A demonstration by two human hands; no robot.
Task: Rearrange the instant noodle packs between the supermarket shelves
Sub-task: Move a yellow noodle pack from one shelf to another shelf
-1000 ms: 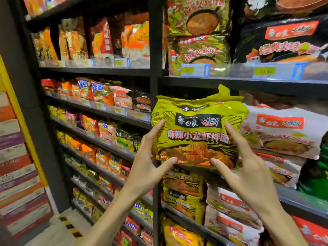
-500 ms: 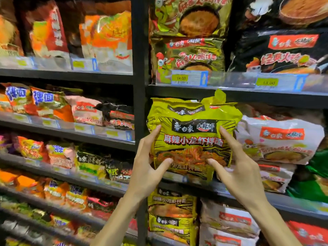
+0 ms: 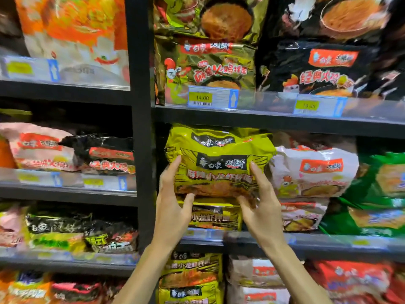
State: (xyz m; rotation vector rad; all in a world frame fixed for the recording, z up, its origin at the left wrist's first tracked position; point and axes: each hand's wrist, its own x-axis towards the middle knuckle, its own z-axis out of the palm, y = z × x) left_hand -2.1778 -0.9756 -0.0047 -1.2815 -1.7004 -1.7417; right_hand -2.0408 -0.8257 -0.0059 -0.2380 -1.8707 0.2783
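A big yellow-green noodle pack (image 3: 219,163) sits in the middle shelf bay, on top of another yellow pack (image 3: 215,217). My left hand (image 3: 173,207) grips its lower left edge, thumb under the bottom. My right hand (image 3: 260,205) grips its lower right edge. The pack's top edge is tucked just under the shelf board above (image 3: 274,120). A white noodle pack (image 3: 313,172) lies pressed against its right side.
A black upright post (image 3: 141,150) divides the left and right bays. Olive and black packs (image 3: 317,62) fill the upper shelf. Green packs (image 3: 381,194) lie at far right. More yellow packs (image 3: 190,277) stack on the shelf below. Price tags line the shelf edges.
The yellow pack has gone from held in front of the shelf to pushed back onto the stack in the bay. Both hands followed it in, and the view came closer.
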